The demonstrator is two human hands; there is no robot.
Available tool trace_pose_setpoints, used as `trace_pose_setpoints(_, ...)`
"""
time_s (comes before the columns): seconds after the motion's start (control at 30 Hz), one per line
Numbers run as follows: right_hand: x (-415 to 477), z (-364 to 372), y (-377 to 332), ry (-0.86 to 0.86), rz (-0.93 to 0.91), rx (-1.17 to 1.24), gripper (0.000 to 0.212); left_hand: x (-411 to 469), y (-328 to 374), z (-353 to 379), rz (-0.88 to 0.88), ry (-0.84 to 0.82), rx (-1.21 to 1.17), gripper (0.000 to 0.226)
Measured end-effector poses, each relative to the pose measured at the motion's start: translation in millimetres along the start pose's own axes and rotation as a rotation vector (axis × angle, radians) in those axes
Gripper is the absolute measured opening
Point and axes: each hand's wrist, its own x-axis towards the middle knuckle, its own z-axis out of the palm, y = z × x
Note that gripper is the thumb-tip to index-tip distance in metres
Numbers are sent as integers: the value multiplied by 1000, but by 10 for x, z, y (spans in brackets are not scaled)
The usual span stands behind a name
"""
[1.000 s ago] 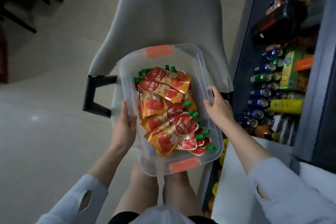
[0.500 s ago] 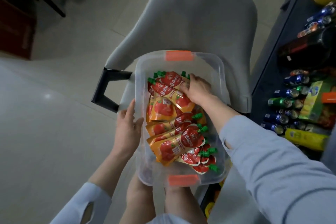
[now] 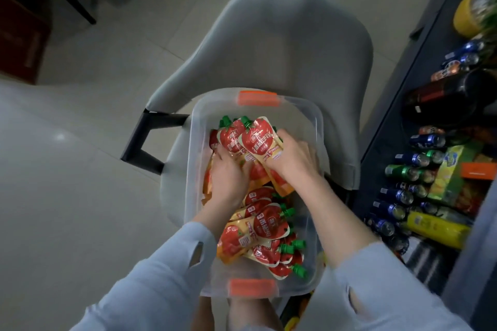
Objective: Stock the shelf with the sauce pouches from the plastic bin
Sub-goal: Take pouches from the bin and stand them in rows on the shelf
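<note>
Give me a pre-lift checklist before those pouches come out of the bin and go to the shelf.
1. Right hand gripping the raised pouches: ok.
2. Left hand also on that bundle: ok, fingers pressed to its lower edge.
3. Caps of the raised pouches pointing up and away: ok.
4. Plastic bin steady on the chair with neither hand holding it: cannot tell.
5. Free slot on the shelf: cannot tell, visible rows are full of cans.
6. Pouches left in the bin clear of the bundle: ok.
</note>
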Motion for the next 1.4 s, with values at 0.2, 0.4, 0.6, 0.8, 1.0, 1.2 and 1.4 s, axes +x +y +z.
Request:
trace_pose_setpoints(0.2, -88, 98, 127, 254, -73, -29, 37, 406, 189, 223, -127, 111, 46, 104)
trace_pose_setpoints(0.4, -237, 177, 234, 418, -88, 102, 18, 392, 184, 119, -103, 78, 101, 101)
trace_pose_setpoints(0.6, -146, 283, 164, 183, -102, 114, 47, 116, 107, -195, -47, 97, -54, 67)
trace_pose_setpoints(0.8, 302, 533, -46, 16, -50, -152, 69, -110, -89, -599, -45, -50, -202, 26)
trace_pose_setpoints(1.0, 249, 417, 73, 108, 117, 150, 22, -423, -155, -875, -99, -222, -510, 51)
trace_pose_setpoints(1.2, -549, -17, 248, 181, 183, 782, 15, -757, -38, -1271, -109, -389, -663, 42)
trace_pose_setpoints(1.4, -1773, -375, 128, 420, 140, 1147, 28, -1198, 268, -1783, 28, -500, -621, 20)
